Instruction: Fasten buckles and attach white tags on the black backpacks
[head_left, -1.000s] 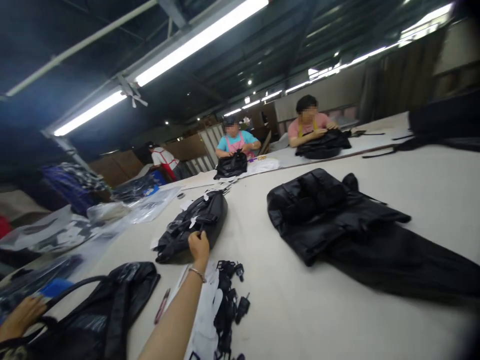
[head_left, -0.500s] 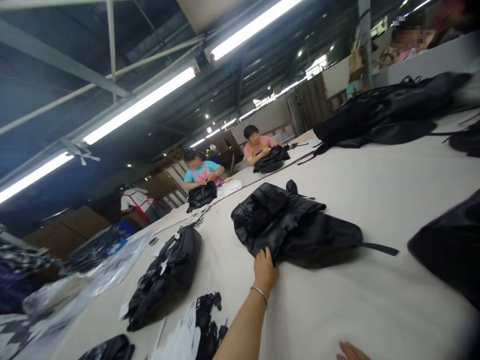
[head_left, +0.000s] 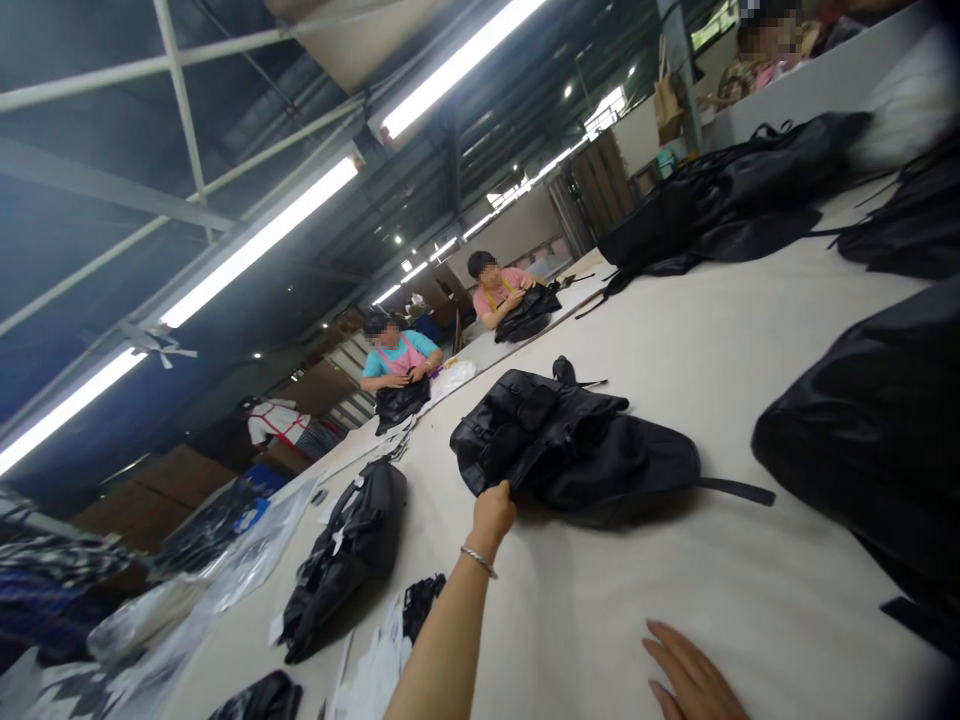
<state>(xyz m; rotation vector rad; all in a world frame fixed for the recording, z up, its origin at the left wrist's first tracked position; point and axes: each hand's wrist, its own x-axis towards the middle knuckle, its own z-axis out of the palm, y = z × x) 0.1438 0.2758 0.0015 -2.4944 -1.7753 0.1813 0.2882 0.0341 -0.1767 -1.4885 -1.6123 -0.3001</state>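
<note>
Pale tabletop [head_left: 570,610], left hand [head_left: 493,512] now pinching bag [head_left: 600,460]

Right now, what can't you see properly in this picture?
All in the head view:
Right hand: its wrist is cut off by the bottom edge.
Left hand: some fingertips are hidden by the hand itself, gripping the middle bag.
Small black parts: partly covered by the left arm.
Nearest bag on the right: cut off by the right edge.
White tag on the left bag: too small to tell any writing.

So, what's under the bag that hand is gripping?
The pale tabletop shows around the bag, gripped at its edge by the left hand; anything directly beneath is covered.
</note>
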